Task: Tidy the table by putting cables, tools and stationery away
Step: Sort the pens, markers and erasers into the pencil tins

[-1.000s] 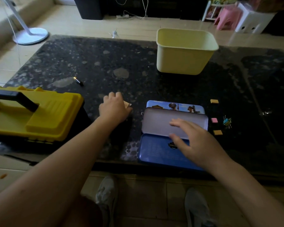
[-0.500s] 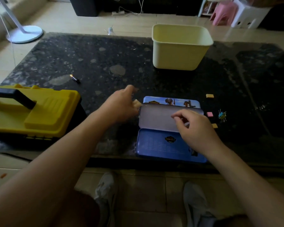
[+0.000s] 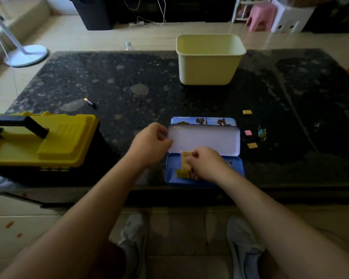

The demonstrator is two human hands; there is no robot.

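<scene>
Left hand (image 3: 149, 143) pinches left edge of pale inner tray (image 3: 206, 139) of blue metal pencil tin (image 3: 237, 168), open on dark speckled tabletop (image 3: 129, 77). Right hand (image 3: 208, 164) pinches tan rectangular block (image 3: 185, 159) over tin's base.

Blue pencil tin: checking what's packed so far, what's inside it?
A tan block pinched by the right hand, a yellow piece beside it; that hand covers the right half of the tin.

Dark speckled stone table (image 3: 129, 77). Yellow toolbox (image 3: 54, 143) sits at the near left, with a battery (image 3: 90, 102) just behind it. Yellow bin (image 3: 208, 71) is further back, and an open blue tin (image 3: 204, 137) is at the near edge. Right of the tin are three small blocks (image 3: 248, 132), two yellow and one pink, plus some clips (image 3: 262, 132).
</scene>
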